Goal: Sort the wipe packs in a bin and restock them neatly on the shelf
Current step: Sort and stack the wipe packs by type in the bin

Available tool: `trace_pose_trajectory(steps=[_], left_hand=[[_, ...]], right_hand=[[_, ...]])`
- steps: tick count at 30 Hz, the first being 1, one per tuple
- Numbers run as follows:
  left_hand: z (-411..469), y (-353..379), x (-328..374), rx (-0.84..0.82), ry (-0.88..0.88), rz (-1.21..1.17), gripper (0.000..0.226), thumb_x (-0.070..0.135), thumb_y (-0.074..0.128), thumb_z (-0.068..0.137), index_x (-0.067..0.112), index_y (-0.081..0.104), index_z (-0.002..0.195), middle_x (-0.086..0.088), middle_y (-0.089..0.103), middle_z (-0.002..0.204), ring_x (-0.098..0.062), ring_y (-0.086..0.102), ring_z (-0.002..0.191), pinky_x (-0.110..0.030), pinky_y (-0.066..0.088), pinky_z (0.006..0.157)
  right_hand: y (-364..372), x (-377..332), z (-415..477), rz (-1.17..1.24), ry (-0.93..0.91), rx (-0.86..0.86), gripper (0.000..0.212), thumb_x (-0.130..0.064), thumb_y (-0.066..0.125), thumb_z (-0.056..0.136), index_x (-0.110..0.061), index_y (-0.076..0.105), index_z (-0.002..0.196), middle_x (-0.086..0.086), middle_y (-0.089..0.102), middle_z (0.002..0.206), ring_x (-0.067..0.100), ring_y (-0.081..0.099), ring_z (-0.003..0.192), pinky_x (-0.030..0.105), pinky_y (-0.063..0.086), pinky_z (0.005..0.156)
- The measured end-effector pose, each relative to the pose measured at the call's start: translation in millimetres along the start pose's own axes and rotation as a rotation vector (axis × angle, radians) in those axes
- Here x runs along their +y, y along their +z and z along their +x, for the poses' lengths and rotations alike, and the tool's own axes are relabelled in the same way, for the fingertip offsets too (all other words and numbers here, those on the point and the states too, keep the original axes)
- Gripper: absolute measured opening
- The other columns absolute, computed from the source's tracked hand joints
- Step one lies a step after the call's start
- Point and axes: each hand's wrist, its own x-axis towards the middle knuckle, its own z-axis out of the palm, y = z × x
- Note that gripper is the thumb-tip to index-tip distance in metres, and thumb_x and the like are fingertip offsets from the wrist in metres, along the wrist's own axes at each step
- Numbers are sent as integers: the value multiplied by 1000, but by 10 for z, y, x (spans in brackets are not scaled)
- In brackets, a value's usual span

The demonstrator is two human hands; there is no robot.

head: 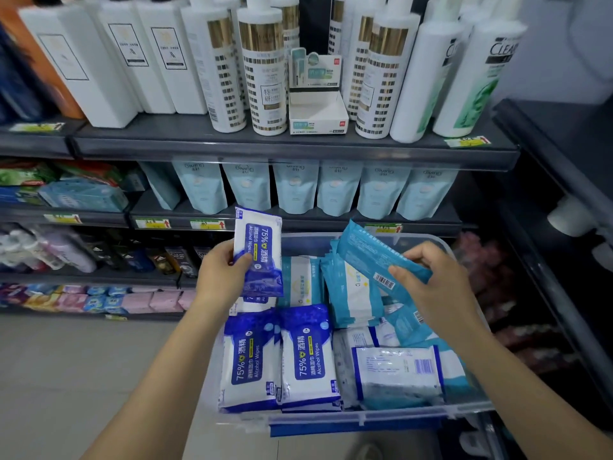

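Dark grey metal shelf [298,147] at twelve o'clock carries tall white bottles [262,78], a small white cardboard box [316,114] standing among them. Pale blue pouches [338,190] line the lower shelf board [292,224] beneath.

I see white bottles [262,71] with gold bands and checks at twelve o'clock; at eight, a white alcohol wipe pack [258,252] with a royal-blue panel; at four, a teal pack [371,254] with a white barcode patch.

"75% Alcohol Wipes" is printed on blue/white wipe packs [306,360]. "CLEAR" is seen on rt bottles [487,71], "Giving" on pouches [247,187].
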Motion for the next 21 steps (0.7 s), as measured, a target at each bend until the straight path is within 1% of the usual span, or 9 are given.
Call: trace_pose_trajectory(steps=[3,5,6,8,10,14,16,18,21], left_hand=[[-69,-4,33,-62,-43,-36,19,8,51,96,26,53,90,4,65,88,-7,63,74,-27,54,64],[-202,45,6,-172,-137,-116,21,1,52,94,21,52,101,0,65,87,-10,64,68,-24,55,54],[-274,72,-45,-231,-173,-125,28,-1,53,93,21,50,110,-2,65,89,-12,65,68,-23,56,53],[-379,117,-195,-328,-189,7,47,1,59,90,27,43,126,-1,61,98,-16,65,78,-29,58,64],[-463,150,-315,-395,-178,141,56,4,62,89,34,39,131,6,54,100,-15,62,87,-32,57,74],[-577,201,-430,-403,-166,237,53,9,60,91,24,40,138,13,51,100,-9,55,96,-18,51,69],[-606,196,-416,-381,-148,263,48,12,60,92,23,43,135,6,53,111,-9,53,99,-20,52,70],[-611,177,-377,-372,-137,249,38,15,62,91,21,49,127,1,56,118,-11,55,102,-30,56,79],[-591,120,-276,-399,-80,276,22,19,70,85,22,59,104,5,62,107,-9,59,100,-33,56,83]], right_hand=[[42,10,2,-2,3,-26,15,-16,67,85,-18,55,76,-11,61,72,3,58,67,10,41,49],[72,21,2,17,17,-33,17,-17,67,85,-20,55,75,-10,62,73,5,59,66,11,39,45],[86,25,-1,29,24,-37,18,-17,68,85,-22,54,74,-9,63,73,5,60,66,11,39,44],[106,27,-11,51,29,-54,19,-17,68,85,-23,53,74,-10,64,75,4,62,69,10,39,43],[117,26,-25,56,26,-72,18,-17,67,85,-21,53,75,-8,65,78,4,63,72,10,40,42],[125,32,-72,64,-1,-79,13,-16,67,85,-15,56,80,-8,65,77,5,63,72,12,42,43],[129,35,-103,81,-16,-82,12,-15,67,85,-11,57,81,-8,64,76,3,60,68,11,39,41],[120,34,-139,94,-26,-89,12,-14,67,86,-9,57,81,-8,62,74,2,57,62,10,35,39],[78,41,-172,126,-24,-70,13,-13,67,85,-14,56,78,-8,63,73,0,59,59,11,37,40]])
